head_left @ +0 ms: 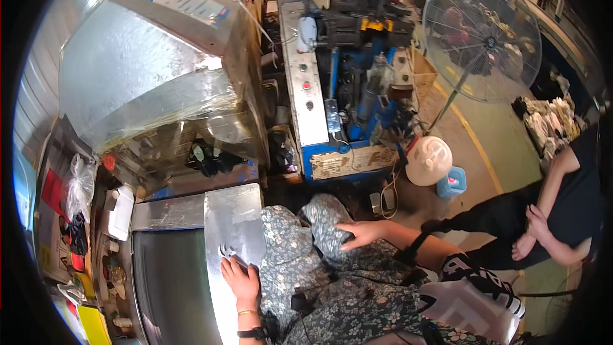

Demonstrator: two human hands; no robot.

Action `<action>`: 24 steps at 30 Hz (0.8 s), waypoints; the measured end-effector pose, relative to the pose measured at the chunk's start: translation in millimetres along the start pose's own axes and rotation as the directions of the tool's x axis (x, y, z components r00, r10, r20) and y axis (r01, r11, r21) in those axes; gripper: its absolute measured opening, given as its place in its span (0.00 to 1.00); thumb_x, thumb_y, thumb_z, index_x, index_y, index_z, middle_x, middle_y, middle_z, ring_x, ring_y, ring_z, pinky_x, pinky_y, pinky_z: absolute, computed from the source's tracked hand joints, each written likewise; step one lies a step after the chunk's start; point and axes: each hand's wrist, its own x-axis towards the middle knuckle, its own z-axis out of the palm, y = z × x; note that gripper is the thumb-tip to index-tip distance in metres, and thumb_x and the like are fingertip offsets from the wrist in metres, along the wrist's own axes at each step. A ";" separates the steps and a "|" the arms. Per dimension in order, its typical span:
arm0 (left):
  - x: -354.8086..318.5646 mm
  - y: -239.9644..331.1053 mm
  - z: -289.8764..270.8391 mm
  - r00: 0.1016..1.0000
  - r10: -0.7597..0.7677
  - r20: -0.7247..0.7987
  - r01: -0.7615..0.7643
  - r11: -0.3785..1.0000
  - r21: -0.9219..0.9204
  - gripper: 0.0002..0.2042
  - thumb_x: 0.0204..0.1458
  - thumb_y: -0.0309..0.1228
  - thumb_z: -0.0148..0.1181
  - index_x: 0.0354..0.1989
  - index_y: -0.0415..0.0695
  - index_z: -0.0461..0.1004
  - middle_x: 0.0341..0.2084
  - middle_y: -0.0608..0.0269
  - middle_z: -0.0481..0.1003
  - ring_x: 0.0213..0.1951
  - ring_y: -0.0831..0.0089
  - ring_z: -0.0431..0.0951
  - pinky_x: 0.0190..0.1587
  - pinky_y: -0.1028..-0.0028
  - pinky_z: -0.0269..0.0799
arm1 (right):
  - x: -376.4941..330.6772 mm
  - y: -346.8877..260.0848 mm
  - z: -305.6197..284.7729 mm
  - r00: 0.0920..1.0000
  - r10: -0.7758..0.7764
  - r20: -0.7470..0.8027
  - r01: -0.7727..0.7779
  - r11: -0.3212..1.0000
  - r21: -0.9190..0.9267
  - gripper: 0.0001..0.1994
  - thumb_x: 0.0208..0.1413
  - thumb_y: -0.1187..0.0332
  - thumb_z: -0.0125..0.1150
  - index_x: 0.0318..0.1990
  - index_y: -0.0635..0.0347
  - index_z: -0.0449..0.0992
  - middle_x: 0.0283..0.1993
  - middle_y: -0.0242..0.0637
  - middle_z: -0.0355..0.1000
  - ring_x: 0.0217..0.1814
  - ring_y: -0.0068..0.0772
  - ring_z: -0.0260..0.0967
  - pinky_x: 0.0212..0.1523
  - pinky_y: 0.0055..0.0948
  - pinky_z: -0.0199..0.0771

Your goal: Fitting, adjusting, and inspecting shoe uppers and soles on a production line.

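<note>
My left hand (241, 282) lies palm down on the bare metal plate (233, 217) beside the dark belt (169, 281). Its fingers are stretched out, and their tips reach a small silver and dark thing (226, 250) whose kind I cannot make out. Over my lap and knees spreads dark floral cloth (290, 236). On the knee part of that cloth rests my right hand (363, 233), its fingers loosely extended and apart, with nothing visible in them. A wristband sits on each of my arms.
A large metal hood (140, 57) rises at the far left. Ahead stands a blue machine with a white button panel (306, 83). Right of it are a big fan (482, 38), a white jug (429, 161) and a blue container (452, 182). Another person's hands (533, 233) are at the right.
</note>
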 end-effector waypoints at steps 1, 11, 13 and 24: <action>4.6 20.3 -5.9 0.996 -0.038 0.079 0.034 0.998 0.059 0.29 0.49 0.38 0.60 0.58 0.35 0.65 0.63 0.34 0.57 0.64 0.37 0.55 0.66 0.49 0.50 | -21.9 -0.6 8.7 0.997 -0.046 -0.062 0.042 0.998 -0.052 0.50 0.54 0.41 0.61 0.71 0.67 0.42 0.72 0.59 0.45 0.73 0.56 0.47 0.70 0.41 0.50; -50.7 187.0 44.6 0.720 0.588 0.368 -0.531 0.809 -0.252 0.31 0.50 0.31 0.53 0.62 0.28 0.57 0.61 0.36 0.61 0.64 0.46 0.60 0.68 0.57 0.50 | -112.2 -132.0 -32.0 0.617 -0.328 -0.716 0.187 0.944 -0.271 0.35 0.54 0.52 0.64 0.65 0.59 0.59 0.69 0.57 0.53 0.69 0.57 0.56 0.64 0.46 0.62; -50.8 189.7 45.6 0.686 0.589 0.427 -0.518 0.808 -0.282 0.30 0.48 0.31 0.54 0.60 0.28 0.59 0.59 0.36 0.64 0.63 0.48 0.62 0.67 0.59 0.53 | -99.1 -125.5 -16.4 0.677 -0.361 -0.642 0.160 0.923 -0.351 0.35 0.55 0.51 0.62 0.67 0.54 0.58 0.73 0.57 0.44 0.73 0.60 0.46 0.69 0.51 0.52; -39.2 180.0 39.9 0.698 0.520 0.492 -0.464 0.852 -0.242 0.25 0.44 0.34 0.59 0.50 0.31 0.71 0.50 0.42 0.73 0.56 0.53 0.70 0.62 0.61 0.61 | -50.3 -104.8 6.5 0.750 -0.301 -0.589 0.064 0.919 -0.389 0.36 0.53 0.53 0.61 0.69 0.50 0.57 0.75 0.56 0.35 0.74 0.64 0.37 0.68 0.58 0.44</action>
